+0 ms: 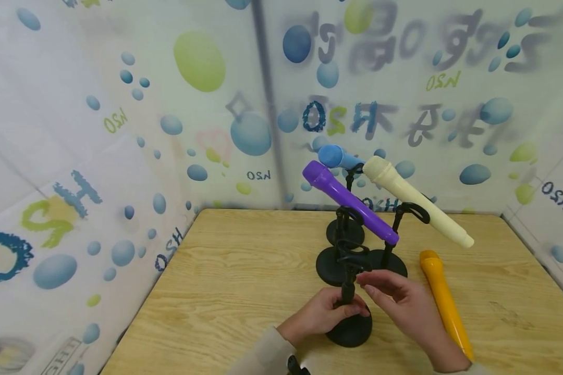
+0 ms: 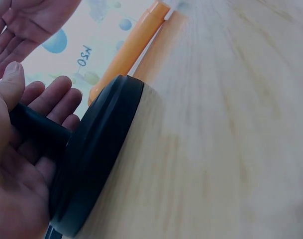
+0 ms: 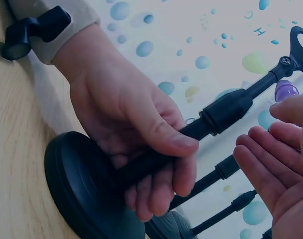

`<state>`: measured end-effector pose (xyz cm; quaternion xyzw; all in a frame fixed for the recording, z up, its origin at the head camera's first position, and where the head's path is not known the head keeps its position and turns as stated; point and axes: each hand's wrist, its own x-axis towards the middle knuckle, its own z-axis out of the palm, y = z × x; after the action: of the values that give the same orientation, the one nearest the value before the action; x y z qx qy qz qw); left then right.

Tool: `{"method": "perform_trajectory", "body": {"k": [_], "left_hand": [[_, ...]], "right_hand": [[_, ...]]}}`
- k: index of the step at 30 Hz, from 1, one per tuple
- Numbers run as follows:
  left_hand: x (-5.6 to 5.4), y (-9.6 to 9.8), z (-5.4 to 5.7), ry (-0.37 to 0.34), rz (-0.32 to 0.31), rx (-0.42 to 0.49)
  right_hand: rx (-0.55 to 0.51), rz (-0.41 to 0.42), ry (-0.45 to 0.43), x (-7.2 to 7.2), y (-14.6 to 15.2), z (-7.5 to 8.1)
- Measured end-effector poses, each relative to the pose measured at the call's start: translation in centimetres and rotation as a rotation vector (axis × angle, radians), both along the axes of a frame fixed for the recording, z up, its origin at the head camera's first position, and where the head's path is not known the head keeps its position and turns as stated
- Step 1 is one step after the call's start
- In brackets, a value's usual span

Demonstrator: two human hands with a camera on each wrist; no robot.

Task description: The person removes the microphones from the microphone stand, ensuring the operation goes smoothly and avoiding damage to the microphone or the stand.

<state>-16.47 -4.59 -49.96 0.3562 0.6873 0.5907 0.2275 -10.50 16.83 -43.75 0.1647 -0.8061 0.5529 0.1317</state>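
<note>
My left hand (image 1: 321,313) grips the lower pole of a black desktop microphone stand (image 1: 349,334), thumb on the near side. The stand stands upright with its round base on the table. In the right wrist view its pole (image 3: 228,110) rises to a clip (image 3: 301,49) that holds no microphone. My right hand (image 1: 415,307) is beside the upper pole, fingers extended and nothing in its grasp; the right wrist view shows a gap between fingers and pole. An orange microphone (image 1: 447,299) lies on the table, to the right of my right hand.
Behind stand several more black stands, bearing a purple microphone (image 1: 352,200), a cream microphone (image 1: 417,200) and a blue microphone (image 1: 333,155). The wooden table (image 1: 225,271) meets patterned curtains (image 1: 216,130) at its back and sides.
</note>
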Motion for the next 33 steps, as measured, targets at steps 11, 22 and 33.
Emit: {"method": "perform_trajectory", "body": {"k": [11,22,33], "left_hand": [[-0.1,-0.3,0.2,0.007,-0.001,-0.015],[-0.4,-0.5,0.2,0.044,0.030,-0.093],[-0.7,-0.5,-0.1,0.038,0.005,-0.089]], "right_hand": [[-0.069,0.097,0.036,-0.3,-1.5,-0.6],[-0.025,0.004,0.046,-0.5,-3.3,-1.4],[-0.011,-0.046,-0.005,-0.3,-3.7,-1.0]]}}
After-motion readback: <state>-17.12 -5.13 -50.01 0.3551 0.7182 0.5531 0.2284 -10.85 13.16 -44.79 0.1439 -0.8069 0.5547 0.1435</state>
